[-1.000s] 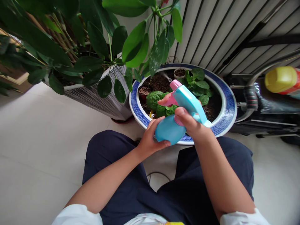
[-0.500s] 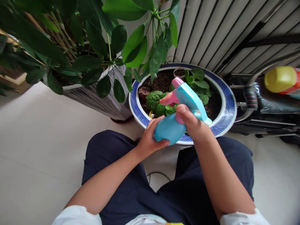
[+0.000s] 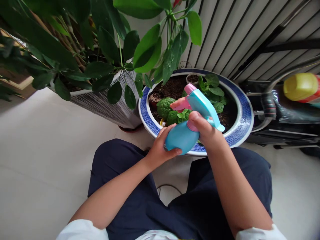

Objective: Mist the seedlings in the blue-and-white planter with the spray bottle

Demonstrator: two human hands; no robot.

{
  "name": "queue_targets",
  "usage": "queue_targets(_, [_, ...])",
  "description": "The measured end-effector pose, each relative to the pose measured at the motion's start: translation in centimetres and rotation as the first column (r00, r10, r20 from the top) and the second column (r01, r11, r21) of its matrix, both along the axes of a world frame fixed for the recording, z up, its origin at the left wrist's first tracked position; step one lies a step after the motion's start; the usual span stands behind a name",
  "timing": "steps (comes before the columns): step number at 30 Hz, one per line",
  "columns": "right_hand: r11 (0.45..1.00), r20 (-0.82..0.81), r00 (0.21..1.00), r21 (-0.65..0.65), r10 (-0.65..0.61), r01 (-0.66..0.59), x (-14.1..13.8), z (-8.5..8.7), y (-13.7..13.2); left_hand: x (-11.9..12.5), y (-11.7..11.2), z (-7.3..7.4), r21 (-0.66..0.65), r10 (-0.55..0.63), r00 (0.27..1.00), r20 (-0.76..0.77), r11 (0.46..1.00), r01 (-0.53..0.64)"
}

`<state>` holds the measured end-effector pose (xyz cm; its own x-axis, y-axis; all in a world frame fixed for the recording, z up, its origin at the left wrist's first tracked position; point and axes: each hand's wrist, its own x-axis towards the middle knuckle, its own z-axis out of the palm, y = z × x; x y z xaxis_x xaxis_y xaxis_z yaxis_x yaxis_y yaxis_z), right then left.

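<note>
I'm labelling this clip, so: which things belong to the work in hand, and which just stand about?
In hand: spray bottle, held by left hand at its base and right hand at its neck; blue-rimmed planter; small leafy plants in it.
Standing about: large plant in the striped pot; yellow-capped bottle; slatted wall.
</note>
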<state>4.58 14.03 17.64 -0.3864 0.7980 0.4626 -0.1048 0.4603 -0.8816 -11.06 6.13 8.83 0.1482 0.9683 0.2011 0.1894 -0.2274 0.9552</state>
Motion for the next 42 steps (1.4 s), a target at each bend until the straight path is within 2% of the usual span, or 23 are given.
queue_targets(7, [0.999,0.002,0.999,-0.005,-0.036,0.036,-0.2,-0.2,0.0,0.1,0.0,-0.2,-0.021,-0.001,1.0,0.005,1.0,0.002])
queue_targets(13, [1.0,0.016,1.0,0.013,0.008,-0.008,-0.1,0.0,-0.1,0.2,-0.1,-0.2,0.006,0.003,1.0,-0.001,1.0,-0.003])
queue_targets(21, [0.999,-0.022,0.999,0.017,-0.044,0.044,-0.4,-0.4,0.0,0.1,-0.1,-0.1,0.013,0.011,1.0,-0.01,1.0,-0.011])
queue_targets(28, [0.995,-0.015,0.995,0.029,-0.095,0.095,-0.2,0.0,-0.5,-0.1,0.1,0.9,0.051,0.029,0.999,-0.024,0.998,-0.027])
queue_targets(42, [0.994,0.078,0.992,0.043,-0.101,0.098,0.1,0.9,-0.7,0.0,0.0,0.8,0.065,0.032,0.999,-0.021,0.997,-0.03])
